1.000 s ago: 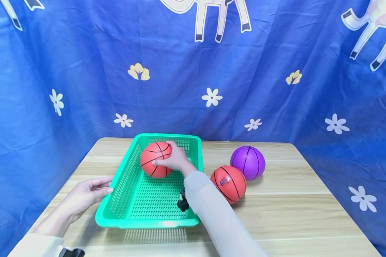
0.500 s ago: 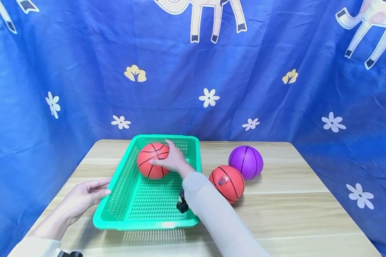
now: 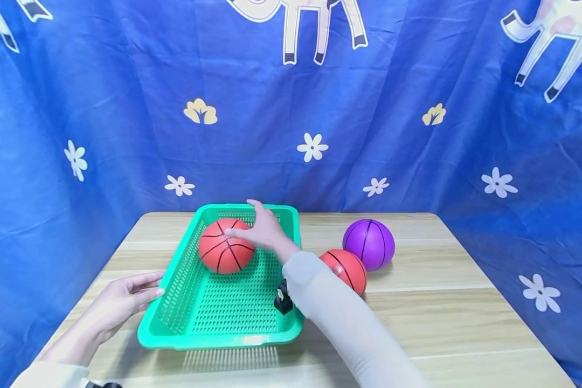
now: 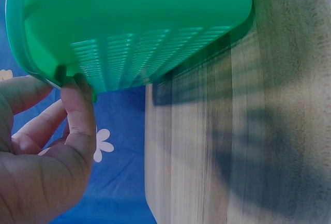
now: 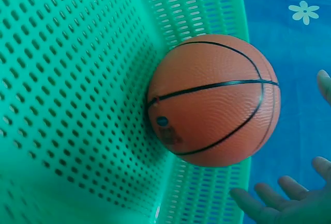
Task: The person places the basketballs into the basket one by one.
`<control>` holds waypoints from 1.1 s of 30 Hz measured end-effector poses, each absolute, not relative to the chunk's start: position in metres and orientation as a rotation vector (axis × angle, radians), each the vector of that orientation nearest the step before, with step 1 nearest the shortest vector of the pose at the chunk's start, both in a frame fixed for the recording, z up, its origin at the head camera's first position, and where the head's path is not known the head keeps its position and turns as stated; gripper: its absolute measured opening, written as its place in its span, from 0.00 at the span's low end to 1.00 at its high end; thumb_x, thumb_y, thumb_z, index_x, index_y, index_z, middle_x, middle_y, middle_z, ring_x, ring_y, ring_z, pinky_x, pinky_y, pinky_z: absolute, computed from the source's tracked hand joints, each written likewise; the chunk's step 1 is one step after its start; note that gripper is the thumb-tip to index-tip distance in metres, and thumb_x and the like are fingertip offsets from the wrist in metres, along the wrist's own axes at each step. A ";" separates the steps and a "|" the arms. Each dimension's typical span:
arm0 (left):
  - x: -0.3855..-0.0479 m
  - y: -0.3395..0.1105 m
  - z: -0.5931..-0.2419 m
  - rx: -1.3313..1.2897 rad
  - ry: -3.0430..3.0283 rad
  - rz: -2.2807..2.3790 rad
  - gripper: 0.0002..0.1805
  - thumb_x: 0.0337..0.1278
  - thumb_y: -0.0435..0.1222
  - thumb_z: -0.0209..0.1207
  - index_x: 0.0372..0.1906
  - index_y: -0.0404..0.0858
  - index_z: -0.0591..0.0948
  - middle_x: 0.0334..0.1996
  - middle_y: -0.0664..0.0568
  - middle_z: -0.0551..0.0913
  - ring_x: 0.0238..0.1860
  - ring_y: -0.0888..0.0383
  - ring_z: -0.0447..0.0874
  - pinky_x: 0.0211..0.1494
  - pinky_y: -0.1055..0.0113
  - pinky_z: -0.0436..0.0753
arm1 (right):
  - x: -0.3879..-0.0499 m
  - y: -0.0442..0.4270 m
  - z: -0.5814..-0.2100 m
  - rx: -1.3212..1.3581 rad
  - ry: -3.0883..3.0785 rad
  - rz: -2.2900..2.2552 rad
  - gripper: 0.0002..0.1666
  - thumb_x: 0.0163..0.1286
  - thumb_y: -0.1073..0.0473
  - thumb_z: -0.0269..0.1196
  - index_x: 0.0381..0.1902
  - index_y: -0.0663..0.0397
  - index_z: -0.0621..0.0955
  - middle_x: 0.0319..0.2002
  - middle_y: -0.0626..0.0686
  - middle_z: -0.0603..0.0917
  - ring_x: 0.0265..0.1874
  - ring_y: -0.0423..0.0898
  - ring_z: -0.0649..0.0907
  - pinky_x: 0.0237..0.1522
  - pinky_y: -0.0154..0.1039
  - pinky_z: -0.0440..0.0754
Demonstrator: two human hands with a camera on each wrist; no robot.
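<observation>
While ball [image 5: 214,100] print [image 5: 168,132] looks unreadable, left fingers [image 4: 80,113] pinch the basket [image 3: 218,341], right fingers [image 5: 251,203] spread.

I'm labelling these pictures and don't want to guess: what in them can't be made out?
- Head view: lower left of the tabletop red ball, hidden by the right sleeve.
- Head view: upper part of the middle printed animal, cut off by the top edge.
- Right wrist view: print on the other ball inside the green basket, too small and blurred.

Left hand [image 3: 123,299] holds green basket [image 3: 213,341], right hand [image 3: 265,230] beside the red ball [image 3: 223,252] inside
</observation>
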State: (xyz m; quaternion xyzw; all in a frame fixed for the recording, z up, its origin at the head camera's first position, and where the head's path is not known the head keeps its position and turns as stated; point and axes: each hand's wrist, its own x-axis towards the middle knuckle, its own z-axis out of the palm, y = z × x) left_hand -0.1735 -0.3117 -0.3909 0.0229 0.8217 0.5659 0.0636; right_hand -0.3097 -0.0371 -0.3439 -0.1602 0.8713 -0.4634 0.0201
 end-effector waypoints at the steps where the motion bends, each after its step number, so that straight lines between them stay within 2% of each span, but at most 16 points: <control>1: -0.173 -0.312 -0.391 0.069 2.481 1.710 0.34 0.66 0.35 0.57 0.66 0.17 0.58 0.59 0.27 0.69 0.44 0.71 0.78 0.48 0.69 0.82 | -0.309 -0.035 -0.342 -0.508 2.695 -1.448 0.53 0.53 0.39 0.72 0.72 0.40 0.60 0.66 0.53 0.67 0.62 0.50 0.68 0.50 0.52 0.80; 12: -0.173 -0.312 -0.392 0.084 2.452 1.762 0.33 0.65 0.33 0.57 0.66 0.17 0.58 0.57 0.31 0.73 0.44 0.69 0.80 0.47 0.68 0.82 | -0.317 -0.004 -0.332 -0.723 2.615 -1.554 0.40 0.60 0.44 0.68 0.67 0.43 0.68 0.62 0.53 0.72 0.56 0.50 0.76 0.49 0.43 0.81; 17: -0.173 -0.312 -0.391 0.078 2.452 1.762 0.34 0.65 0.33 0.57 0.66 0.17 0.58 0.56 0.32 0.74 0.44 0.69 0.80 0.47 0.68 0.82 | -0.319 0.016 -0.328 -0.781 2.607 -1.541 0.33 0.62 0.46 0.67 0.64 0.41 0.72 0.60 0.51 0.74 0.55 0.48 0.78 0.50 0.43 0.81; 21: -0.173 -0.312 -0.391 0.070 2.459 1.757 0.34 0.64 0.33 0.58 0.66 0.17 0.59 0.57 0.33 0.74 0.44 0.70 0.79 0.47 0.69 0.82 | -0.322 0.033 -0.325 -0.834 2.624 -1.531 0.29 0.64 0.48 0.66 0.62 0.43 0.74 0.58 0.49 0.76 0.52 0.46 0.79 0.50 0.41 0.80; 27: -0.174 -0.313 -0.391 0.061 2.467 1.744 0.34 0.64 0.34 0.58 0.66 0.18 0.58 0.57 0.32 0.73 0.44 0.71 0.78 0.47 0.71 0.81 | -0.329 0.058 -0.325 -0.876 2.654 -1.549 0.25 0.65 0.50 0.65 0.59 0.46 0.76 0.55 0.49 0.78 0.51 0.47 0.80 0.51 0.41 0.80; 33: -0.174 -0.313 -0.393 0.069 2.459 1.750 0.34 0.64 0.33 0.58 0.66 0.17 0.58 0.58 0.31 0.72 0.44 0.71 0.78 0.48 0.70 0.81 | -0.336 0.087 -0.327 -0.850 2.742 -1.532 0.24 0.65 0.50 0.65 0.57 0.46 0.77 0.54 0.50 0.80 0.51 0.46 0.80 0.48 0.42 0.81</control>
